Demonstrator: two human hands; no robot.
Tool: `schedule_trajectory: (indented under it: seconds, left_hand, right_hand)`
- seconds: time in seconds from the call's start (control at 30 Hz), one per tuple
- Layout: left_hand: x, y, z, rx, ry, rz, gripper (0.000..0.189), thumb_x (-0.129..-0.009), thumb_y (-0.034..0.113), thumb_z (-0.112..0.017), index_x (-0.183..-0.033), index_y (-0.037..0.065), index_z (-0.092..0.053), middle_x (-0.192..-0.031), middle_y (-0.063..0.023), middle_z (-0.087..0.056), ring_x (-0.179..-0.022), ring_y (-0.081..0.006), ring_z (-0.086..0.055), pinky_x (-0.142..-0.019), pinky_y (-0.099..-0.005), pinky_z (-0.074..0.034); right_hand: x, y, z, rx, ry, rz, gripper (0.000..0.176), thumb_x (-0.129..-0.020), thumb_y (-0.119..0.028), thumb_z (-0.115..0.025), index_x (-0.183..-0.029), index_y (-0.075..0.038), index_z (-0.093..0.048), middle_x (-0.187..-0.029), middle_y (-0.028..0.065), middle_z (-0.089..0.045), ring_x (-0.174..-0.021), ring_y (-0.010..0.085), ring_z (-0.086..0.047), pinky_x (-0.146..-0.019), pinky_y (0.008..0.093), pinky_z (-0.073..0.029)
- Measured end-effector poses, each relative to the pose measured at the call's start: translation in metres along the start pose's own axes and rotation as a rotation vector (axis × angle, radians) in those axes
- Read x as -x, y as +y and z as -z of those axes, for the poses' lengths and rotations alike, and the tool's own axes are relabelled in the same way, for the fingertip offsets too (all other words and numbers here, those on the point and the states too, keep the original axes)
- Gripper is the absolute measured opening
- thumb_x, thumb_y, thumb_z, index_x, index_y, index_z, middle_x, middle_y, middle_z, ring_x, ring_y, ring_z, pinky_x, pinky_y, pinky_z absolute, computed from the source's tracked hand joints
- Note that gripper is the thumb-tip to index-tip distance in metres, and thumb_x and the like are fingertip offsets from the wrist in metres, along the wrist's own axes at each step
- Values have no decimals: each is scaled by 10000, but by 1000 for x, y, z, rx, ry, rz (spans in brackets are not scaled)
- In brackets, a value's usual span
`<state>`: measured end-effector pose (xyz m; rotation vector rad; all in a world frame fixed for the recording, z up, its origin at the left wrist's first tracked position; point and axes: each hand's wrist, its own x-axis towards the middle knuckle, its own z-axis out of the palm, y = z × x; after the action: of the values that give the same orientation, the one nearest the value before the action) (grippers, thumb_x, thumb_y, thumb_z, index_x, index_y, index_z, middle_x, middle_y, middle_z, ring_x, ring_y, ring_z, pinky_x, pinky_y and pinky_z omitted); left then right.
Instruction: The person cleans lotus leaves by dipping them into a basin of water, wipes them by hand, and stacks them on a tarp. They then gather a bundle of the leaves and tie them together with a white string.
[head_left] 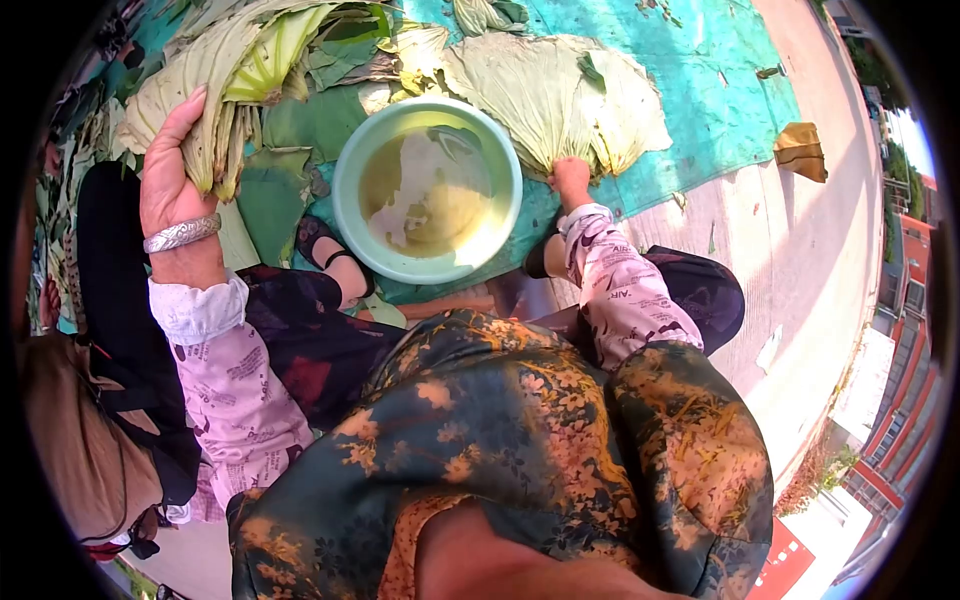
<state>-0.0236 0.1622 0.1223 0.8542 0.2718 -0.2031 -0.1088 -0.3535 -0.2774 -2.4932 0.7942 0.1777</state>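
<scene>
At the left, my left hand, with a silver bangle at its wrist, is closed around the gathered ends of a bundle of big pale-green leaves. Some of its fingers are hidden behind the leaves. My right hand grips the narrow end of a wide, fan-shaped bundle of pale, wrinkled leaves spread on the green sheet. Between my hands stands a light-green plastic basin, holding murky yellowish water.
More leaves lie behind and left of the basin on the green sheet. My shoes flank the basin. A folded brown piece rests at the sheet's right edge, by the pavement. Another person's dark-clothed leg is close at left.
</scene>
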Motion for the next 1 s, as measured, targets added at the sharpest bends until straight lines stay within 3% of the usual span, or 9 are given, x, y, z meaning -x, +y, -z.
schedule_trajectory:
  seconds: [0.07,0.2,0.33,0.4,0.6,0.73,0.8,0.93,1.0]
  left_hand:
    - [1,0,-3,-9,-2,4,253,-783,-4,-596,-1031,-46,-568,-1020,-159,-608,-891,-262,-614,-800,-362,-526]
    - [-4,0,0,1,39,-6,248,-786,-6,-591,-1029,-46,-569,-1019,-159,-608,-889,-260,-614,-803,-361,-525]
    - [-5,-1,4,79,-123,71,240,-793,-8,-579,-1027,-54,-557,-1016,-171,-604,-898,-272,-612,-804,-382,-525]
    - [0,-5,-5,35,-38,30,235,-785,-9,-587,-1012,-58,-554,-987,-168,-609,-879,-273,-616,-793,-383,-528]
    - [4,-23,-19,-18,77,-55,173,-779,3,-601,-946,-33,-576,-943,-146,-619,-826,-243,-628,-755,-357,-537]
    - [2,-31,-19,-41,23,-52,196,-766,1,-618,-952,-42,-575,-932,-152,-620,-809,-242,-632,-729,-360,-545]
    - [3,-36,-20,-57,5,-51,219,-756,-1,-627,-963,-49,-573,-931,-154,-619,-809,-243,-632,-723,-359,-547]
    - [2,-46,-29,-125,-31,-15,258,-741,-5,-639,-981,-67,-570,-932,-157,-619,-808,-244,-634,-720,-353,-548]
    - [2,-51,-30,-164,-47,15,270,-736,-7,-641,-987,-76,-569,-935,-158,-619,-806,-244,-635,-721,-349,-548]
  right_hand:
    - [31,-48,36,-358,7,-326,144,-742,-139,-557,-769,-33,-651,-661,119,-646,-561,222,-634,-594,328,-509]
    - [33,-46,35,-378,8,-227,176,-730,-152,-529,-764,-9,-625,-619,137,-632,-518,219,-626,-579,326,-505]
    - [34,-45,39,-160,-22,-196,217,-716,-208,-536,-746,-20,-642,-684,171,-633,-685,308,-635,-677,375,-490]
    - [31,-41,38,-105,-29,-172,239,-712,-234,-537,-764,-30,-650,-763,184,-637,-774,335,-621,-732,391,-475]
    - [56,-84,81,131,218,-74,438,-757,-454,-583,-822,-24,-632,-831,188,-632,-785,313,-617,-731,401,-468]
    - [10,-124,86,-524,242,318,256,-809,-268,-625,-873,-21,-608,-799,110,-629,-758,175,-598,-689,300,-469]
    - [51,-213,131,-702,241,572,207,-822,-188,-621,-938,-18,-597,-840,66,-625,-794,126,-579,-713,260,-464]
    - [137,-332,200,-913,56,916,297,-805,-198,-642,-1044,-36,-571,-988,69,-615,-897,142,-584,-807,294,-461]
    - [169,-364,219,-693,42,1161,395,-773,-224,-667,-1117,-70,-546,-1080,93,-585,-1000,199,-560,-871,325,-434]
